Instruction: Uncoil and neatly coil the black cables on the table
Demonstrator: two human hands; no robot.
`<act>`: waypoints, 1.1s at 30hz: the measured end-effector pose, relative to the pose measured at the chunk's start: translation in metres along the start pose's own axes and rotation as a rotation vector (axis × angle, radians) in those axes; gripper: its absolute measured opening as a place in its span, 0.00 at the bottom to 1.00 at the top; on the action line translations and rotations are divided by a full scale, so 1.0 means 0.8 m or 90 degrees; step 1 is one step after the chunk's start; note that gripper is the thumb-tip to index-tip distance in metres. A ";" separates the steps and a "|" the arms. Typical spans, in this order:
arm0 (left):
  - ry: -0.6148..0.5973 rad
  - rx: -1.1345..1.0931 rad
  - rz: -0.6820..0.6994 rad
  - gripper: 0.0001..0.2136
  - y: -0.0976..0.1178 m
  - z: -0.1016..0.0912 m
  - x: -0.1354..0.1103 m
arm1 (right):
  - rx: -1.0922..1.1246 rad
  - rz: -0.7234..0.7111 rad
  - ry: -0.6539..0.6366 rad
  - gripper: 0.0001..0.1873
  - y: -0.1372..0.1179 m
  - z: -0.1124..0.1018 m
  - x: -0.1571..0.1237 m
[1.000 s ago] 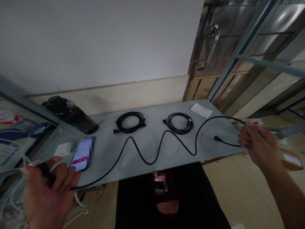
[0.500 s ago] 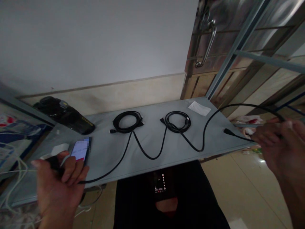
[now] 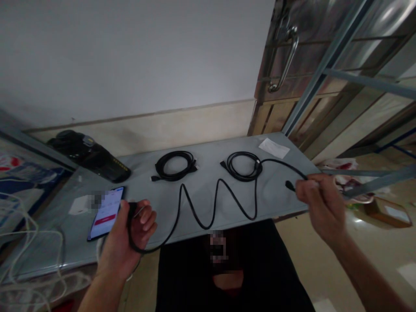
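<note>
A long black cable (image 3: 214, 203) snakes in waves across the grey tabletop (image 3: 201, 182). My left hand (image 3: 130, 234) is closed round one end of it at the table's front left, beside a lit phone (image 3: 105, 212). My right hand (image 3: 320, 203) pinches the cable near its other plug (image 3: 289, 185) at the table's right edge. Two coiled black cables lie behind: one (image 3: 175, 165) at the middle, one (image 3: 243, 165) to its right, where the long cable crosses it.
A black device (image 3: 91, 155) lies at the back left, a white adapter (image 3: 78, 204) near the phone, a white slip of paper (image 3: 274, 148) at the back right. White cords (image 3: 29, 242) hang at the left. A metal door and rack frame (image 3: 312, 86) stand at the right.
Both hands have moved inward toward the table's middle. The cable's waves have bunched tighter, and a loop now hangs below my left hand.
</note>
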State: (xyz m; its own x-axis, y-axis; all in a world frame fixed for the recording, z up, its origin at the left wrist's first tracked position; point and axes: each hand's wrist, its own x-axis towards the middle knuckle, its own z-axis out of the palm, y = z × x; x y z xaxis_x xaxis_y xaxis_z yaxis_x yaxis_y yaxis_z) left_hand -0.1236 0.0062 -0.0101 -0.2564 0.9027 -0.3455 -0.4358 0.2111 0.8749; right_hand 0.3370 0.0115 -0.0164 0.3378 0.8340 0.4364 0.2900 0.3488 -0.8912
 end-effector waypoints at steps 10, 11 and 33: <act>0.009 -0.089 -0.133 0.22 -0.004 0.024 0.020 | -0.159 -0.467 -0.606 0.21 -0.011 0.215 -0.105; 0.005 -0.085 -0.139 0.23 -0.004 0.022 0.022 | -0.180 -0.503 -0.640 0.21 -0.010 0.230 -0.105; -0.203 0.148 0.061 0.16 0.045 0.094 0.184 | -0.358 -0.771 -0.588 0.13 0.041 0.386 0.015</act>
State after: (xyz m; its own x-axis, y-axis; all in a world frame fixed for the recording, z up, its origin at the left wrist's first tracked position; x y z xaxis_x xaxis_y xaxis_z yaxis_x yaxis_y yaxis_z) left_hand -0.1126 0.1750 -0.0040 0.0105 0.9858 -0.1674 -0.2074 0.1660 0.9641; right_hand 0.0741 0.1654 -0.0789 -0.8833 0.2327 0.4069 0.3146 0.9378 0.1467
